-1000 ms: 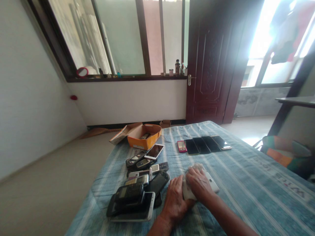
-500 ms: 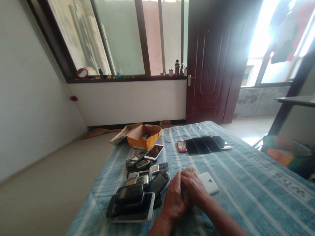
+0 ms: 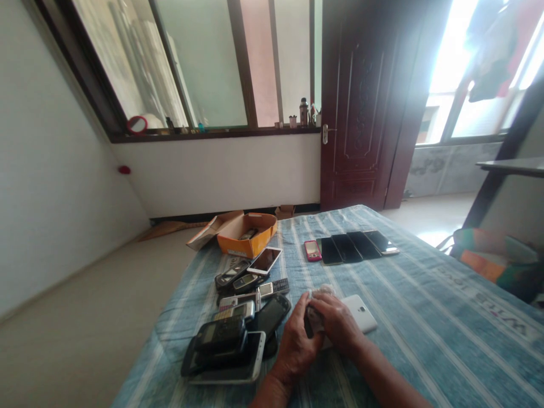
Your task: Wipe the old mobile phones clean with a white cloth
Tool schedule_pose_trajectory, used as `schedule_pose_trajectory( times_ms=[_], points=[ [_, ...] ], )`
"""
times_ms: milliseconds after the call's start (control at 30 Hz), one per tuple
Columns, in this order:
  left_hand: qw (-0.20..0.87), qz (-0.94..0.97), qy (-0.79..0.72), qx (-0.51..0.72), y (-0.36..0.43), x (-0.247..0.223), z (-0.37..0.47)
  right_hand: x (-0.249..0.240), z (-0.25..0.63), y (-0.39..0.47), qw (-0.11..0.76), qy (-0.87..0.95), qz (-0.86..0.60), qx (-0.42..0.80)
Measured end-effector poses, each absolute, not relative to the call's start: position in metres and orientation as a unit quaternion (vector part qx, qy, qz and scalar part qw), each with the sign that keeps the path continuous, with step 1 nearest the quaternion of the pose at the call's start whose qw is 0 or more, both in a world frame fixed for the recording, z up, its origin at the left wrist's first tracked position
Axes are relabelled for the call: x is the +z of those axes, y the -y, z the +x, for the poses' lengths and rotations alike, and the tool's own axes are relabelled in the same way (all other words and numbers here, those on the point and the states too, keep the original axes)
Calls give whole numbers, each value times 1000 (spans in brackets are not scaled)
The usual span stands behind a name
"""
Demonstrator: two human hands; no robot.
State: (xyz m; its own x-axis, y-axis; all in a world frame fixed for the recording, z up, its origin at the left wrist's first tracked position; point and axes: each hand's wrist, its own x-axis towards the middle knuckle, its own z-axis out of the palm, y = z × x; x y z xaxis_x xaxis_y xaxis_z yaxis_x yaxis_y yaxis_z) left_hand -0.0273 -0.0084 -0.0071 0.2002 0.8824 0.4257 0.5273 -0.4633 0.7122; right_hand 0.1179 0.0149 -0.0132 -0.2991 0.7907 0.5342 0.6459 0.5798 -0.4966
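My left hand (image 3: 297, 337) is wrapped round a dark phone (image 3: 307, 324), which is mostly hidden between both hands. My right hand (image 3: 338, 323) presses a crumpled whitish cloth (image 3: 317, 320) against that phone. Beneath and beside my right hand a white phone (image 3: 361, 313) lies face down on the striped blue bedspread (image 3: 408, 340). To the left of my hands is a pile of old phones, among them a black one (image 3: 272, 314) and a large white-edged one (image 3: 253, 362).
An open orange box (image 3: 246, 245) with a phone inside stands at the far left edge of the bed. Several dark phones (image 3: 348, 247) overlap in a row beyond my hands, beside a pink phone (image 3: 313, 250). A dark red door (image 3: 361, 113) stands behind.
My hands have parted slightly, so more of the cloth and the dark phone's edge shows between them. The view has shifted a little.
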Motion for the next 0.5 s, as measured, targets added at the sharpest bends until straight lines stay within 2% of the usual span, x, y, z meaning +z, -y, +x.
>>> schedule_pose_trajectory(
  times_ms=[167, 500],
  points=[
    [216, 719, -469, 465, 6, 3, -29, -16, 119, -15, 386, 812, -431, 75],
    [139, 729, -469, 478, 5, 5, -32, -15, 119, -14, 380, 819, -426, 58]
  ],
)
